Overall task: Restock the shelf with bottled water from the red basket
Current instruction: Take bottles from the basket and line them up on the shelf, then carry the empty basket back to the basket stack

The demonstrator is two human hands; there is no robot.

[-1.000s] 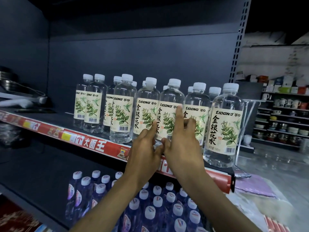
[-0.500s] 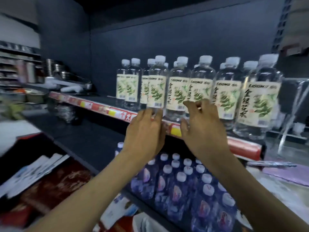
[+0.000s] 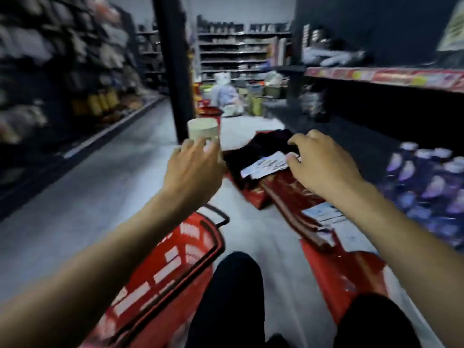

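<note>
The view is blurred by motion. My left hand (image 3: 194, 167) and my right hand (image 3: 319, 163) hang in the air with loosely curled fingers, and neither holds anything. The red basket (image 3: 180, 267) stands on the floor under my left forearm; its contents are hidden. The shelf (image 3: 386, 77) with the red price strip runs along the upper right. Only a sliver of one labelled water bottle (image 3: 453, 23) shows at the top right corner. Purple-labelled bottles (image 3: 426, 187) fill the lower shelf at right.
Red cartons (image 3: 288, 194) with white papers lie on the floor ahead. A pale cylinder (image 3: 203, 130) stands beyond my left hand by a dark post (image 3: 173, 66). An aisle with stocked racks runs along the left. My dark-clad knees (image 3: 238, 297) are at the bottom.
Both hands have come off the bottles on the shelf. The view has swung left and down toward the floor and the red basket.
</note>
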